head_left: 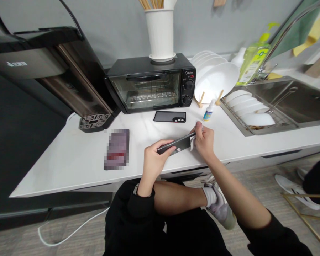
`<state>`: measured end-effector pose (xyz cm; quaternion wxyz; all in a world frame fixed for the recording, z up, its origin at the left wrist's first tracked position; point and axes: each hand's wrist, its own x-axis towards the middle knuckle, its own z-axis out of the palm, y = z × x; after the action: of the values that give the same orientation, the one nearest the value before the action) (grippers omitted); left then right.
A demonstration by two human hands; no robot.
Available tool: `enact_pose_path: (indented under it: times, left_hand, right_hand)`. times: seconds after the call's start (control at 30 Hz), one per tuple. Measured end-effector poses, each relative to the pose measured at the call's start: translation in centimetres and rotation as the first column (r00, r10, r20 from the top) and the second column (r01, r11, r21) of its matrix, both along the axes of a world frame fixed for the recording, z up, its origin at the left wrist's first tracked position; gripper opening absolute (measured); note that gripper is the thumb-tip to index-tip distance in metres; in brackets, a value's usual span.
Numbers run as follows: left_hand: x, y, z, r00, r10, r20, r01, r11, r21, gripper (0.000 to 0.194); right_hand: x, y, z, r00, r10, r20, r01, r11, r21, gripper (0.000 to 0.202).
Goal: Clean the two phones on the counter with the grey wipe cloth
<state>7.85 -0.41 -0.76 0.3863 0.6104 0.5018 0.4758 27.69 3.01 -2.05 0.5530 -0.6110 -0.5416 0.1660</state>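
Observation:
A dark smartphone (181, 143) is held on edge above the white counter (138, 138). My left hand (153, 158) grips its left end, thumb on one side and fingers on the other. At the other end, my right hand (204, 140) pinches a small white wipe (192, 143) against the phone, partly hidden by the fingers. Beyond them lies a black-rimmed phone case (166, 116) with camera openings. Close behind my right hand stands a small spray bottle (208, 112) with a blue and yellow label. To the left, a purplish flat item (117, 149) is blurred out.
Behind is a black toaster oven (151, 90) with a white chopstick holder (161, 33) on top. A water dispenser (77, 81) stands left. White plates (215, 80), a green soap bottle (254, 60) and a sink (304, 99) with bowls (250, 106) are right. Another person's shoe (295, 192) shows below.

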Motion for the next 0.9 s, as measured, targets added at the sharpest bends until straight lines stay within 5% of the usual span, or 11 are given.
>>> enact_pose_path:
  times: [0.1,0.2,0.37,0.53,0.7,0.9]
  left_hand:
    - [-0.2,-0.2,0.0,0.997,-0.077,0.008,0.077,0.997,0.012,0.024]
    - [0.0,-0.3,-0.2,0.986,-0.167,0.02,0.167,0.986,0.029,0.027]
    - [-0.2,-0.2,-1.1,0.975,-0.206,-0.077,0.208,0.978,0.011,0.012]
    - [-0.3,0.2,-1.3,0.981,-0.156,-0.112,0.161,0.986,0.044,0.014]
    - [0.2,0.5,-1.5,0.978,-0.208,0.013,0.208,0.978,-0.008,0.027]
    - [-0.5,0.8,-1.7,0.99,-0.14,-0.007,0.14,0.99,0.001,0.022]
  right_hand:
    - [0.0,-0.2,0.4,1.0,-0.004,0.018,0.004,1.0,0.024,0.072]
    - [-0.8,-0.9,1.2,0.968,0.033,0.248,-0.06,0.993,0.103,0.063]
    - [-5.2,-4.2,2.4,0.703,0.239,0.67,-0.335,0.942,0.016,0.04]
    - [-5.7,-4.3,2.6,0.574,0.354,0.738,-0.504,0.863,-0.022,0.051]
    - [-2.3,-1.6,2.5,0.679,0.144,0.72,-0.188,0.982,-0.019,0.042]
    - [-5.9,-3.6,3.0,0.505,0.362,0.784,-0.53,0.846,-0.048,0.052]
